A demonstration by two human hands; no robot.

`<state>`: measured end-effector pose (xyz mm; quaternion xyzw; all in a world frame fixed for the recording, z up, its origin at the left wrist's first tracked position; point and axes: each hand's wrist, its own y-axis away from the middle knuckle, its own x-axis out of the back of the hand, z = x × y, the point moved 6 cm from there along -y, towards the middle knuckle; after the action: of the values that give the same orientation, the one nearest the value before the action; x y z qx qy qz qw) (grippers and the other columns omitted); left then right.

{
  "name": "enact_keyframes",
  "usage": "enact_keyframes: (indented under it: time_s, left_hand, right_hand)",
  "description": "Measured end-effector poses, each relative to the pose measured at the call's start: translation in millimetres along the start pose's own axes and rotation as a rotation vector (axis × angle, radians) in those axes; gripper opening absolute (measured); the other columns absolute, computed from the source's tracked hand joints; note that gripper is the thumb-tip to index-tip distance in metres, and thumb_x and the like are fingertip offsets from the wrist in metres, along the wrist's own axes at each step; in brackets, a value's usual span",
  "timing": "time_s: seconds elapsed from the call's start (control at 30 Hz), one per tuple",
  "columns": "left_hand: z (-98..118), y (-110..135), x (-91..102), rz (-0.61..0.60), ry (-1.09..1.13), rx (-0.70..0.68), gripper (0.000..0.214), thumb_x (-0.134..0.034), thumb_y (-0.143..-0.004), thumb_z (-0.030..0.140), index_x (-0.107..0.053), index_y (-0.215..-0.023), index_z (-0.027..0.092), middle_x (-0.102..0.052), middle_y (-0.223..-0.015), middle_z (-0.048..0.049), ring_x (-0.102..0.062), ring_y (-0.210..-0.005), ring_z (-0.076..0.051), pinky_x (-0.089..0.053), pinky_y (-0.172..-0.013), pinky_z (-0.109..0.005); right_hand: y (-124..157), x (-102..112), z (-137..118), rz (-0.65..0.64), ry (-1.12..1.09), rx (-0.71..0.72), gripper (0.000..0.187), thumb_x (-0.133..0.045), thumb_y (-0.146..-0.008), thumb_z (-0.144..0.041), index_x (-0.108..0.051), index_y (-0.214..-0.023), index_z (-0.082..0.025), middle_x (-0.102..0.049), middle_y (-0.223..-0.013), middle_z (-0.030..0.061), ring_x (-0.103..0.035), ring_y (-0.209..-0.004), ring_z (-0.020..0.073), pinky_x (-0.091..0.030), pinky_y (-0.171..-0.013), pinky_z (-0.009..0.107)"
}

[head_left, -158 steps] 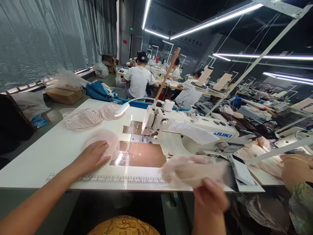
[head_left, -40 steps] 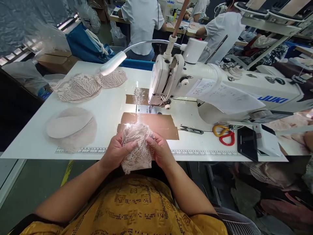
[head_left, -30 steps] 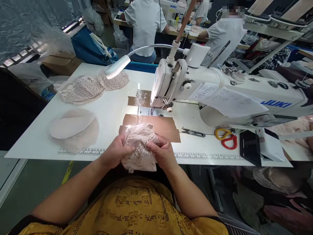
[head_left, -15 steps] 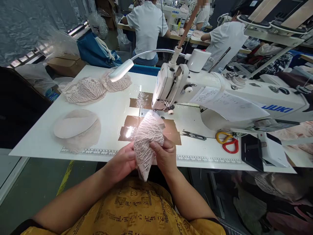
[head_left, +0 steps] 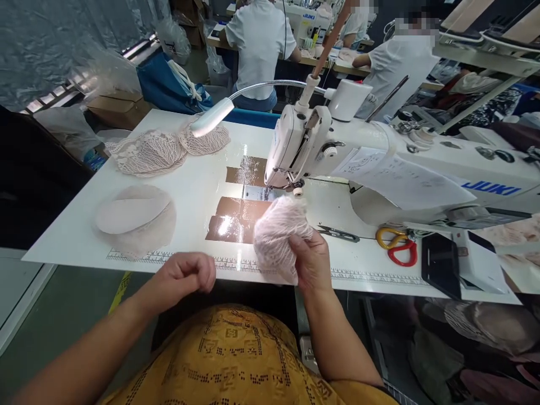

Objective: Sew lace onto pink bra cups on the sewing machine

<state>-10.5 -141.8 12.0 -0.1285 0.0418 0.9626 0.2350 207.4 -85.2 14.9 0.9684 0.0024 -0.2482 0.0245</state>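
My right hand [head_left: 311, 256] pinches a pale pink lace bra cup [head_left: 276, 236] between thumb and fingers, to the front right of the sewing machine's needle area [head_left: 268, 191]. The cup is slightly blurred and apart from the presser foot. At the table's front edge, my left hand [head_left: 185, 277] is curled closed, with nothing showing in it. Beyond that hand, sheer fabric pieces [head_left: 156, 233] lie with a smooth pale oval cup piece [head_left: 126, 216] on the table. Farther back rest more lace cups [head_left: 152, 152].
Thread snips [head_left: 338, 233], red and yellow scissors [head_left: 403, 253] and a dark phone-like device [head_left: 441, 264] lie on the right. A lit lamp [head_left: 213, 118] hangs over the table [head_left: 198, 185]. A printed ruler [head_left: 367, 277] follows the front edge. People in white shirts [head_left: 260, 42] sit behind.
The lace cup has come out from under the needle and moved right in my right hand. My left hand has let go of it, drawn left and curled closed.
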Motion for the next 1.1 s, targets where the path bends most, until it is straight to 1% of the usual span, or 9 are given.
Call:
enact_keyframes:
  time_s: [0.03, 0.13, 0.2, 0.27, 0.37, 0.5, 0.63, 0.8, 1.1]
  left_hand:
    - [11.5, -0.8, 5.1, 0.057, -0.132, -0.064, 0.008, -0.065, -0.087, 0.026, -0.064, -0.086, 0.018, -0.064, -0.091, -0.0062, -0.06, -0.084, -0.016, -0.05, -0.074, -0.026]
    - [39.2, -9.5, 6.0, 0.122, -0.468, -0.178, 0.069, -0.079, -0.072, 0.028, -0.05, -0.135, 0.026, -0.047, -0.14, -0.0098, -0.048, -0.124, -0.027, -0.045, -0.098, -0.035]
    - [38.3, -19.2, -1.8, 0.034, -0.573, -0.083, 0.069, -0.08, -0.071, 0.03, -0.051, -0.133, 0.024, -0.055, -0.131, -0.0088, -0.056, -0.111, -0.025, -0.049, -0.088, -0.031]
    - [30.0, -26.6, -10.9, -0.069, -0.6, 0.012, 0.038, -0.07, -0.08, 0.03, -0.061, -0.114, 0.018, -0.064, -0.1, -0.0043, -0.06, -0.084, -0.017, -0.048, -0.07, -0.025]
    - [22.9, -33.5, -20.8, -0.124, -0.642, -0.003, 0.014, -0.06, -0.086, 0.028, -0.063, -0.091, 0.014, -0.056, -0.075, 0.0004, -0.051, -0.067, -0.012, -0.04, -0.06, -0.022]
    - [21.8, -38.5, -28.0, -0.186, -0.662, -0.058, 0.01, -0.058, -0.087, 0.025, -0.06, -0.088, 0.015, -0.053, -0.075, 0.001, -0.046, -0.068, -0.012, -0.037, -0.061, -0.022]
    - [25.5, -41.6, -26.6, -0.218, -0.643, -0.059, 0.013, -0.057, -0.089, 0.025, -0.062, -0.094, 0.015, -0.057, -0.079, 0.0005, -0.048, -0.07, -0.012, -0.038, -0.063, -0.022]
    - [29.0, -44.9, -16.8, -0.137, -0.636, -0.029, 0.021, -0.056, -0.09, 0.032, -0.063, -0.1, 0.014, -0.06, -0.082, -0.0012, -0.052, -0.071, -0.013, -0.039, -0.063, -0.023]
    - [33.4, -54.6, -20.6, -0.135, -0.72, -0.082, 0.023, -0.045, -0.094, 0.027, -0.06, -0.085, 0.014, -0.05, -0.068, 0.0014, -0.043, -0.061, -0.01, -0.033, -0.057, -0.023]
  right_hand:
    - [2.3, -7.9, 2.5, -0.116, 0.056, -0.048, 0.019, -0.085, -0.065, -0.03, -0.076, -0.081, -0.025, -0.074, -0.077, -0.0025, -0.067, -0.068, 0.0144, -0.055, -0.065, 0.027]
    - [15.8, -34.6, 6.9, -0.471, 0.276, -0.084, 0.013, -0.079, -0.073, -0.026, -0.074, -0.085, -0.024, -0.073, -0.079, -0.002, -0.066, -0.069, 0.014, -0.053, -0.064, 0.026]
    - [23.7, -47.2, 4.1, -0.612, 0.444, 0.014, 0.015, -0.072, -0.08, -0.024, -0.072, -0.095, -0.024, -0.073, -0.087, -0.0004, -0.066, -0.077, 0.015, -0.053, -0.071, 0.027]
    - [26.9, -53.1, 0.3, -0.656, 0.6, 0.117, 0.016, -0.068, -0.084, -0.024, -0.071, -0.099, -0.024, -0.073, -0.089, 0.0004, -0.066, -0.079, 0.0152, -0.051, -0.073, 0.027]
    - [23.9, -52.2, -4.0, -0.588, 0.719, 0.192, 0.007, -0.067, -0.085, -0.026, -0.071, -0.09, -0.024, -0.071, -0.082, -0.0002, -0.064, -0.074, 0.0146, -0.049, -0.069, 0.027]
    - [17.6, -49.1, -11.4, -0.435, 0.782, 0.297, 0.011, -0.066, -0.085, -0.027, -0.07, -0.075, -0.024, -0.07, -0.084, 0.0008, -0.063, -0.077, 0.0155, -0.05, -0.071, 0.029]
    - [14.2, -52.3, -13.6, -0.405, 0.837, 0.318, 0.014, -0.067, -0.084, -0.026, -0.068, -0.07, -0.023, -0.07, -0.08, 0.0002, -0.064, -0.073, 0.0146, -0.049, -0.067, 0.028]
    - [9.0, -50.2, -12.8, -0.341, 0.863, 0.275, 0.02, -0.07, -0.082, -0.029, -0.063, -0.066, -0.021, -0.069, -0.071, 0.0003, -0.063, -0.066, 0.0143, -0.048, -0.061, 0.028]
    - [5.0, -52.9, -16.1, -0.356, 0.905, 0.42, 0.016, -0.069, -0.083, -0.026, -0.064, -0.068, -0.023, -0.07, -0.079, 0.001, -0.064, -0.072, 0.0147, -0.049, -0.065, 0.029]
